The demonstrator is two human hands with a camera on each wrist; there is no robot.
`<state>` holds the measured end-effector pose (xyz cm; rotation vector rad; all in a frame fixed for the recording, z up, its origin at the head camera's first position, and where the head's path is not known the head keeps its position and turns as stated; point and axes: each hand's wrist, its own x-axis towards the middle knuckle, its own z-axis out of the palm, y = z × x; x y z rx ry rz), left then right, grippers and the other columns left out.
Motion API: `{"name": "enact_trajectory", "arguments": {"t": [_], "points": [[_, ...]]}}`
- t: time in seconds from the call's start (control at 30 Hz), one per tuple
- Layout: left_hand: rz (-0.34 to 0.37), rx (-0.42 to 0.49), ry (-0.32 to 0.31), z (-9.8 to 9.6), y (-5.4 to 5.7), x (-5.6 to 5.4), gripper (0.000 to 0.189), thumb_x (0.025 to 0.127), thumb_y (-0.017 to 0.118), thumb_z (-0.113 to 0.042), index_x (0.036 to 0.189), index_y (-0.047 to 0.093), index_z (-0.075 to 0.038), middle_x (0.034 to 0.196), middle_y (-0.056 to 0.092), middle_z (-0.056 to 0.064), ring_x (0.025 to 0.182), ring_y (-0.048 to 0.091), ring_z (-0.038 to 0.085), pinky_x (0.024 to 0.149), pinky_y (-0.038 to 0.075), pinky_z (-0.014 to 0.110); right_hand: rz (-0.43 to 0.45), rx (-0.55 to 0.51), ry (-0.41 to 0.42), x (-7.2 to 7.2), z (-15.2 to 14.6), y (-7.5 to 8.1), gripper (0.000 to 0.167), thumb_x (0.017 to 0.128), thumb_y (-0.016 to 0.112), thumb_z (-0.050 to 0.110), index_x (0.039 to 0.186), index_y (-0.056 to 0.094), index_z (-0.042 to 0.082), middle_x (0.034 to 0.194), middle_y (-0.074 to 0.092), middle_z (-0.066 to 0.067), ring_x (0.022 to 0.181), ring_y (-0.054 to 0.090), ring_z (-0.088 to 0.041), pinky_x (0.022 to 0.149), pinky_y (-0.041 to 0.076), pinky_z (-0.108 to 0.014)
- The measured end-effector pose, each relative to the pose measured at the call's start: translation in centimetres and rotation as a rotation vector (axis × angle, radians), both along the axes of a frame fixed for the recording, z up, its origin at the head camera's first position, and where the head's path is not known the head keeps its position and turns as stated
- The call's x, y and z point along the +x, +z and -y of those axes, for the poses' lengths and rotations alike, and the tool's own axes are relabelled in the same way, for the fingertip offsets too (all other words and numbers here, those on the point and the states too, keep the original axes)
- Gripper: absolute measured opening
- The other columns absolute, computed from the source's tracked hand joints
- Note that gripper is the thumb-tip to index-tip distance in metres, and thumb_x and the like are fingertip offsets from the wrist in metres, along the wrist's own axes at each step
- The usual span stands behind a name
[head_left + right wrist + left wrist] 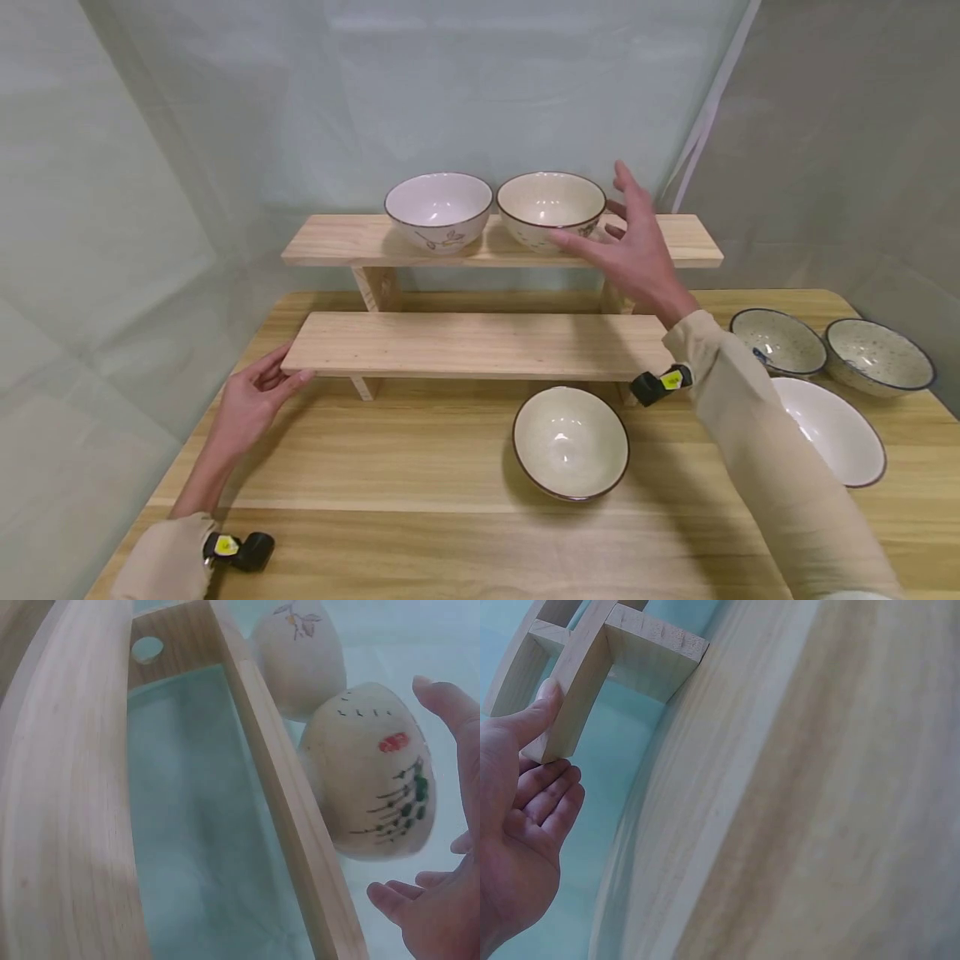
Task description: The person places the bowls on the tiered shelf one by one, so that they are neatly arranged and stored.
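A two-tier wooden display stand [480, 346] rises from the table. My left hand [247, 408] pinches the left end of its lower board, thumb above and fingers beneath, as the left wrist view shows. On the upper board sits a cream bowl [551, 204] with a dark rim; its red and green painting faces the right wrist camera. Beside that bowl, at its right, is my right hand [637, 254], thumb and fingers spread; a gap shows between them and the bowl [371, 776] in the right wrist view. A white bowl [438, 204] with a floral sprig stands left of the cream one.
Another cream bowl [570, 446] rests on the table [375, 542] before the stand. Farther right, partly behind my right sleeve, are a white bowl [840, 429] and two speckled bowls, one grey-green [780, 337] and one [877, 354] near the table's right edge. Pale sheeting [510, 92] hangs behind.
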<state>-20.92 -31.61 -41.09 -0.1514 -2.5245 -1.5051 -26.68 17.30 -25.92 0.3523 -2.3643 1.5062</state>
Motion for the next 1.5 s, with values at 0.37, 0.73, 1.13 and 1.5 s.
{"name": "enact_trajectory", "arguments": {"t": [0.37,0.73,1.13,1.5], "points": [[-0.007,-0.007,-0.004,-0.2,0.1,0.0,0.067,0.103,0.069,-0.018,0.154,0.037,0.012,0.143,0.05,0.038,0.102,0.055,-0.014,0.08,0.05,0.008,-0.081,-0.037,0.035,2.3,-2.1,-1.0,0.103,0.088,0.082,0.016,0.167,0.017,0.018,0.166,0.023,-0.013,0.148,0.032,-0.035,0.116,0.036,-0.053],[0.0,-0.004,-0.002,-0.1,0.1,0.0,0.068,0.103,0.068,-0.019,0.155,0.036,0.011,0.144,0.048,0.038,0.102,0.054,-0.015,0.08,0.05,0.008,-0.104,0.009,0.054,4.5,-3.2,-2.2,0.103,0.088,0.082,0.009,0.167,0.017,0.018,0.165,0.026,-0.011,0.148,0.032,-0.034,0.115,0.036,-0.053],[-0.014,0.003,-0.01,-0.2,0.3,0.0,0.068,0.102,0.069,-0.017,0.155,0.036,0.011,0.145,0.047,0.038,0.104,0.054,-0.014,0.08,0.05,0.008,-0.082,0.063,0.053,6.8,-4.7,-4.0,0.101,0.087,0.082,0.004,0.166,0.019,0.014,0.163,0.03,-0.016,0.147,0.035,-0.035,0.113,0.038,-0.056],[-0.011,0.006,-0.004,-0.1,0.2,0.0,0.068,0.102,0.069,-0.017,0.155,0.037,0.01,0.145,0.048,0.037,0.104,0.055,-0.014,0.08,0.05,0.009,-0.134,0.08,0.114,9.0,-5.7,-6.5,0.097,0.084,0.081,-0.006,0.164,0.029,0.011,0.156,0.038,-0.02,0.14,0.04,-0.044,0.104,0.043,-0.018]]}}
